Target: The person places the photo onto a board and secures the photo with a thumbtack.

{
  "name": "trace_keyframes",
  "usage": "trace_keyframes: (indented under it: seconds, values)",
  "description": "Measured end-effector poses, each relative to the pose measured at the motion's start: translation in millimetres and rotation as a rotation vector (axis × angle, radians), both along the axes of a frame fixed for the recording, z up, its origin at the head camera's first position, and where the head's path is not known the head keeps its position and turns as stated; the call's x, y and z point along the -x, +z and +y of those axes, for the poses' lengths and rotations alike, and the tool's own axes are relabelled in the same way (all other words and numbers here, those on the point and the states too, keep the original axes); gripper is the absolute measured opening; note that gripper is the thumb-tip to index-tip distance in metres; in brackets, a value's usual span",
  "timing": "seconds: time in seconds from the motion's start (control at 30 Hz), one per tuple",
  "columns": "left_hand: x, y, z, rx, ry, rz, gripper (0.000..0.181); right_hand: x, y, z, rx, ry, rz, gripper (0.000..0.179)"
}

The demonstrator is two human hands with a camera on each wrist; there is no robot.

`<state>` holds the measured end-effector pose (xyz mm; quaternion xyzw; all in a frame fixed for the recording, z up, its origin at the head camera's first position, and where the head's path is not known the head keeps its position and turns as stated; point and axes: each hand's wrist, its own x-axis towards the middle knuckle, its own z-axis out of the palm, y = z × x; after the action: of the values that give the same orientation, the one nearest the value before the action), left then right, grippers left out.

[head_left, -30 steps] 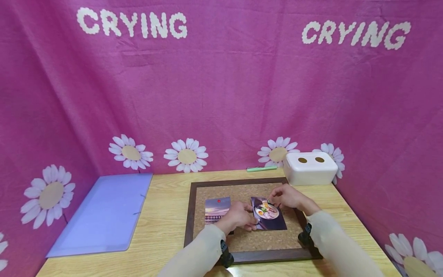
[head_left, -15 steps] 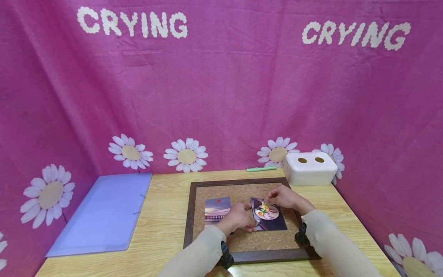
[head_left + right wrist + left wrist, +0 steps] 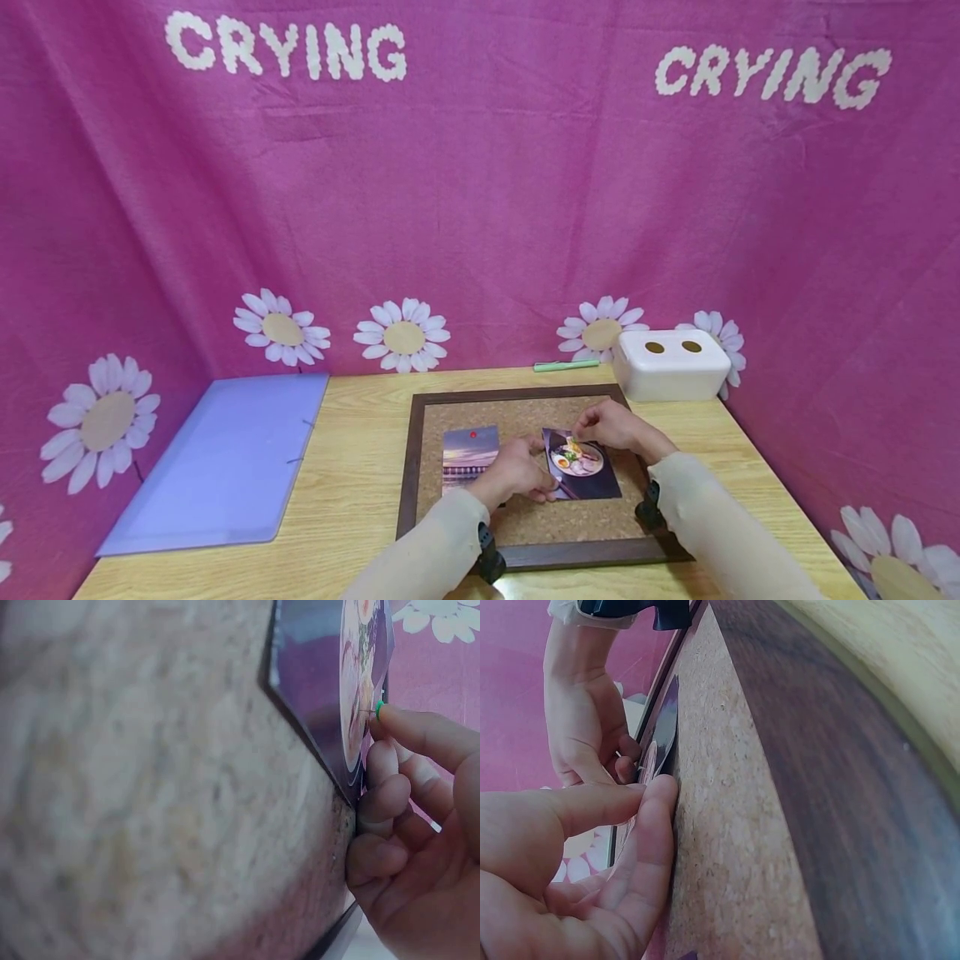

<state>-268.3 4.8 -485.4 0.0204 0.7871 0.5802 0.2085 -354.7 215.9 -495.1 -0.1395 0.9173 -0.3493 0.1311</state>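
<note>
A photo of a noodle bowl (image 3: 592,485) lies on the framed corkboard (image 3: 562,525), its near corner lifted a little off the cork in the right wrist view. My left hand (image 3: 519,471) pinches the photo's left edge between thumb and fingers, also seen in the left wrist view. Over the photo's upper edge, my right hand (image 3: 611,423) pinches a green pushpin (image 3: 379,709) between thumb and index finger. The pin's thin needle points at the photo; whether its tip touches is unclear. Left of my left hand, a sunset photo (image 3: 461,454) bears a red pushpin (image 3: 473,434) near its top.
A white box with two round holes (image 3: 671,375) stands at the back right. Beside it lies a green pen-like stick (image 3: 566,366). A translucent lilac folder (image 3: 225,458) lies on the left of the wooden table (image 3: 345,500). Pink flowered cloth (image 3: 480,208) surrounds the table.
My right hand has shifted slightly left along the photo's upper edge with the green pushpin. My left hand stays at the photo's left edge.
</note>
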Motion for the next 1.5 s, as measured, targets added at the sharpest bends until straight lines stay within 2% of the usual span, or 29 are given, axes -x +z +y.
trace_keyframes:
  seconds: [0.17,0.37,0.57,0.83,1.1,1.3,1.5]
  values:
    - [-0.2,-0.6,0.5,0.008,0.000,0.003,0.064,-0.5,0.8,-2.9,0.007,-0.077,-0.039,0.006]
    - [-2.2,2.4,1.8,0.061,0.004,0.029,0.065,0.4,3.3,-4.3,0.004,-0.100,-0.070,0.005]
    - [-3.2,4.1,2.7,0.095,0.008,0.031,0.076,0.6,3.5,-5.1,0.002,-0.102,-0.067,0.005]
    - [-2.3,5.8,2.6,0.105,0.001,0.007,0.078,1.1,4.3,-6.9,0.001,-0.123,-0.090,0.005]
    - [-3.4,5.1,2.1,0.107,-0.001,0.018,0.079,2.2,4.6,-7.7,-0.024,-0.103,-0.058,0.005]
    - [-3.7,6.1,3.1,0.093,-0.002,0.006,0.079,2.0,6.0,-8.3,-0.048,-0.120,-0.055,0.006]
    - [-4.7,5.8,2.6,0.164,-0.012,0.061,0.080,0.5,5.7,-6.9,-0.032,-0.120,-0.061,0.007]
